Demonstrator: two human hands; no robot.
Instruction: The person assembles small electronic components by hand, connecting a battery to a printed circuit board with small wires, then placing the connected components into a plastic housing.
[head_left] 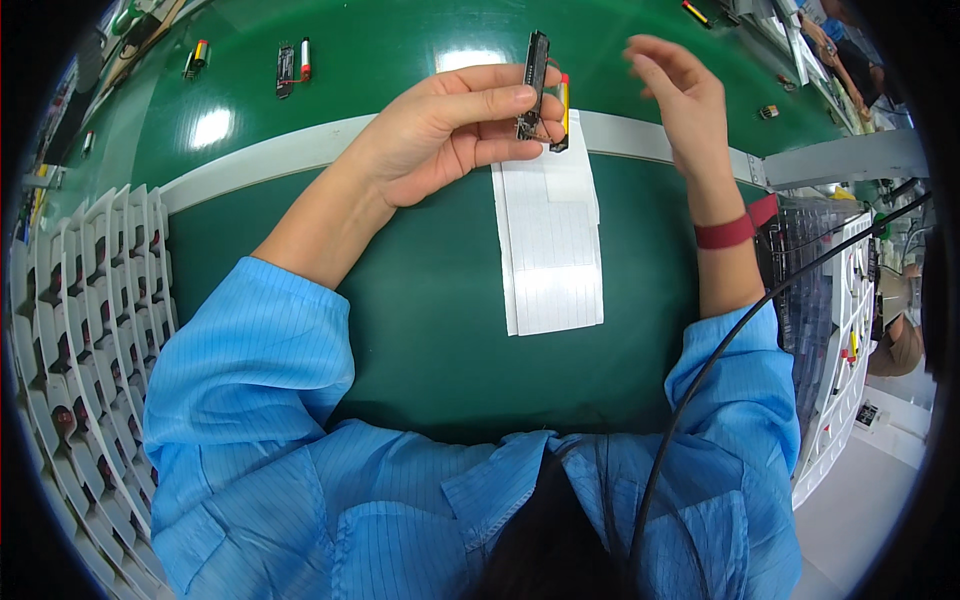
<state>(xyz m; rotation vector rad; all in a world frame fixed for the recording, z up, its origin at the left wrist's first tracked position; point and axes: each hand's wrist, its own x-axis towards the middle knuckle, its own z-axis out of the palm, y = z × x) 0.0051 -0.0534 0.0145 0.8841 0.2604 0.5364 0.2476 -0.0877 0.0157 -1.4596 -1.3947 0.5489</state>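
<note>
My left hand [450, 125] pinches a narrow black circuit board [537, 75] upright between thumb and fingers, above the far end of the paper. A small yellow battery [564, 105] with a red end hangs beside the board, and thin wires show between the two. To the right, my right hand [690, 95] is raised apart from the board, its fingers loosely bent and nothing visible in them. Lined white paper sheets [550, 250] lie on the green mat below my hands.
Another board [285, 70] with a white battery [305, 58] lies far left on the green surface, near a yellow battery [200, 52]. A pale rail [270, 155] crosses the bench. White slotted trays [95, 290] stand at left. A black cable [745, 320] runs past my right arm.
</note>
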